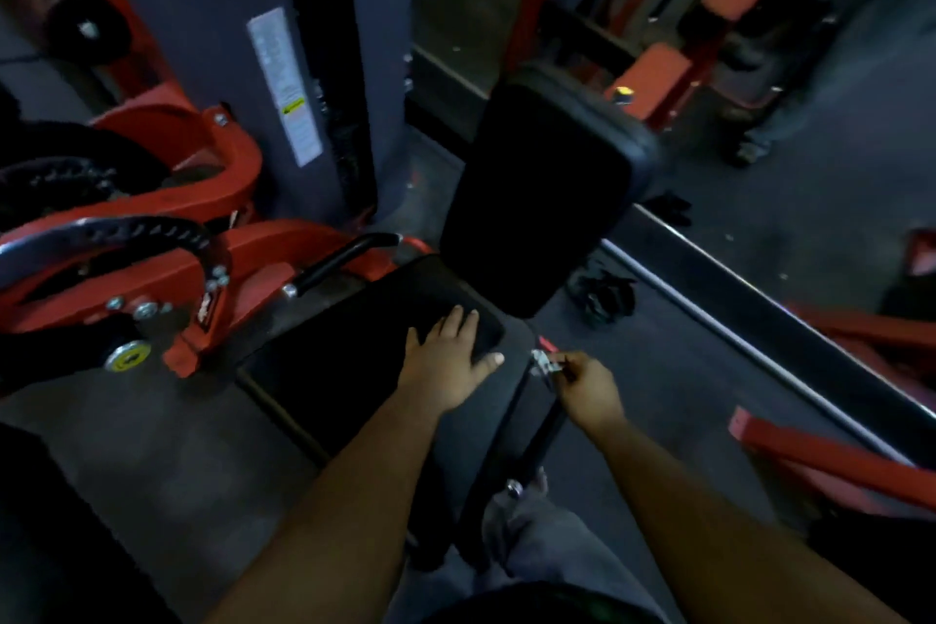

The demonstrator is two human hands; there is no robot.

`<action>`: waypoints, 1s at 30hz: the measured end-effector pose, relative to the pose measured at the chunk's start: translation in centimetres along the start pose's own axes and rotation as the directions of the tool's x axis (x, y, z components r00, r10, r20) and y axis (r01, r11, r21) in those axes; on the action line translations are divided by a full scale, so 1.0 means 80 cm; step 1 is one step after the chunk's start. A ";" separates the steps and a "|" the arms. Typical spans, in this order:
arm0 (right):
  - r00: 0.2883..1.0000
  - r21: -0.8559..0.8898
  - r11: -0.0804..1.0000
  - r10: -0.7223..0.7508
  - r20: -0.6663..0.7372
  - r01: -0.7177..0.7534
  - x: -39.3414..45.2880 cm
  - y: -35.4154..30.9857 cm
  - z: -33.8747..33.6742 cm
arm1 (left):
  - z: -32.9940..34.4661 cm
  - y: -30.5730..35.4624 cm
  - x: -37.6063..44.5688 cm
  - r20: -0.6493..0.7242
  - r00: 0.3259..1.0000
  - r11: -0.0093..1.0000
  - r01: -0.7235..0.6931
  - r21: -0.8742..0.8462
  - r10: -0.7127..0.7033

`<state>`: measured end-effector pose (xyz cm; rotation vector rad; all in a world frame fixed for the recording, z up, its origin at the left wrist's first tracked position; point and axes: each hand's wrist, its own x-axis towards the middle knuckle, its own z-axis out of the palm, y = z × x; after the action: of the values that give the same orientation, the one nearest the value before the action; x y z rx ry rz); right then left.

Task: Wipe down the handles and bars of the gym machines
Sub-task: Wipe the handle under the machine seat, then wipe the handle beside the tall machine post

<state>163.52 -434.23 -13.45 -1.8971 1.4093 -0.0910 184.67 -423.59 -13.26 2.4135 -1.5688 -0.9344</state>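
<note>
Your left hand lies spread flat on the seat pad while your right hand pinches the small metal fitting atop the rigid black handle; grip that bar mid-length.

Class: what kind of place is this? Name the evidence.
Most likely a gym: a red-framed weight machine with a black padded seat and backrest, and a shrouded weight stack behind.

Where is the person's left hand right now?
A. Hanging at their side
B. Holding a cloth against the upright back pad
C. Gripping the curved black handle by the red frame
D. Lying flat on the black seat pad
D: the left hand lies with fingers spread straight on the black seat pad, while the right hand pinches a small metal piece beside the seat.
</note>
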 end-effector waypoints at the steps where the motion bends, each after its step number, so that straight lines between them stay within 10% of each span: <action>1: 1.000 -0.024 1.000 0.018 -0.020 -0.018 -0.013 0.018 -0.016 | 0.000 0.021 -0.005 0.020 0.999 0.999 -0.043 0.014 0.042; 20: 0.832 0.382 0.905 0.352 -0.430 -0.185 -0.319 0.283 -0.244 | 0.137 0.433 -0.131 0.287 0.790 0.751 -0.608 0.257 0.541; 30: 0.771 0.465 0.878 0.372 -0.517 -0.111 -0.405 0.309 -0.236 | 0.190 0.504 -0.185 0.340 0.686 0.619 -0.727 0.296 0.643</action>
<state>122.44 -419.27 -3.04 -1.3530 1.8636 -0.8591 140.44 -425.86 -2.54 1.6038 -2.7177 -0.7317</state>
